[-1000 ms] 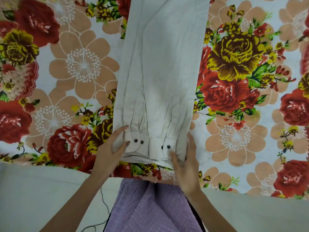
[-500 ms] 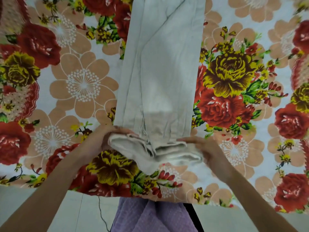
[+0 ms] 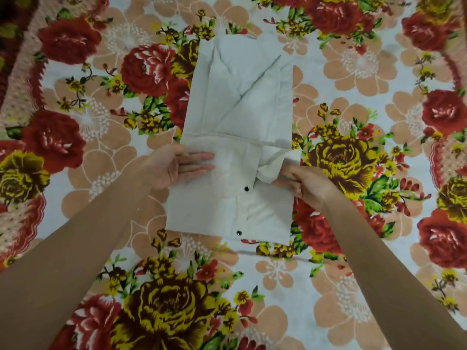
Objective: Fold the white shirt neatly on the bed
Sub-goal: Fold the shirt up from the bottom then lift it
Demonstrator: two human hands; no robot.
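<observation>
White cotton, long and narrow: the white shirt (image 3: 237,137) lies on the floral bedspread (image 3: 353,248), roughly mid-bed, well apart from every edge in view. Sides already turned in, giving a strip. Lower end doubled up over the body; its flap edge runs crosswise about halfway along the strip. Two dark buttons (image 3: 246,188) show on the flap, one above the other.

Left hand (image 3: 177,166): palm flat, fingers straight, pressing the flap's left side near its upper edge. Nothing clenched; it only rests on the cloth.

Right hand (image 3: 300,183): fingers curled at the flap's right edge, pinching a puckered bit of fabric where the layers bunch. Exact hold partly hidden by the knuckles.

Progress, as I judge it: well past halfway. Lengthwise folds done, first crosswise fold laid but not tidy. The right corner is rumpled and the flap sits slightly askew against the strip's right edge.

Left to do, probably: square that corner, smooth the flap, then one more crosswise fold over the upper part, where diagonal creases show. Collar not identifiable from here.
</observation>
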